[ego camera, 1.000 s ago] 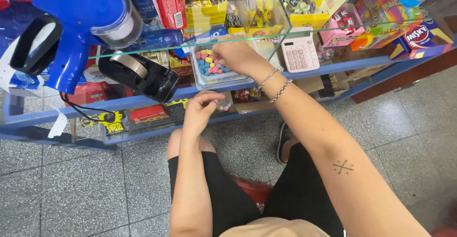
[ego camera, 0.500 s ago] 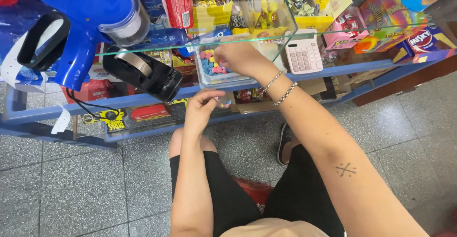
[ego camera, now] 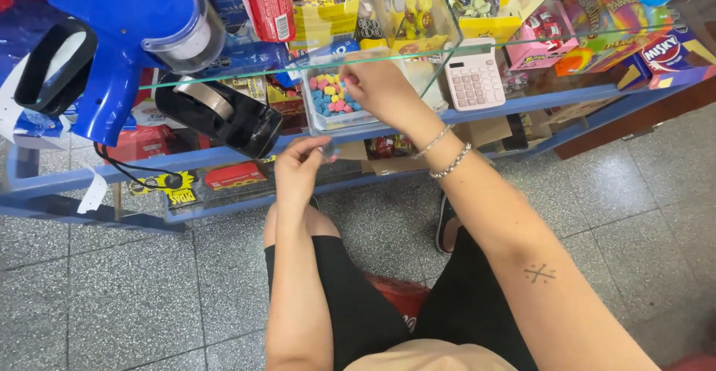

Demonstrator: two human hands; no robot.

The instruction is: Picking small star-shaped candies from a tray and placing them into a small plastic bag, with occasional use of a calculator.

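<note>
A clear plastic tub of small pink, blue and yellow candies (ego camera: pixel 333 99) sits on a blue shelf (ego camera: pixel 477 110) under a glass top. My right hand (ego camera: pixel 377 84), with two beaded bracelets at the wrist, reaches into the tub, its fingers pinched among the candies. What they hold I cannot make out. My left hand (ego camera: pixel 298 168) hovers lower, just in front of the shelf edge, fingers curled together around something small and unclear. I am seated, with my knees below the counter.
A pink calculator (ego camera: pixel 474 80) lies right of the tub. A black tape dispenser (ego camera: pixel 224 114) and a large blue label gun (ego camera: pixel 119 43) sit to the left. Boxes and bags of sweets fill the back of the shelf. Grey tiled floor (ego camera: pixel 112 289) lies below.
My right hand has slid slightly left, deeper into the candy tub. My left hand stays near the shelf edge, fingers still curled.
</note>
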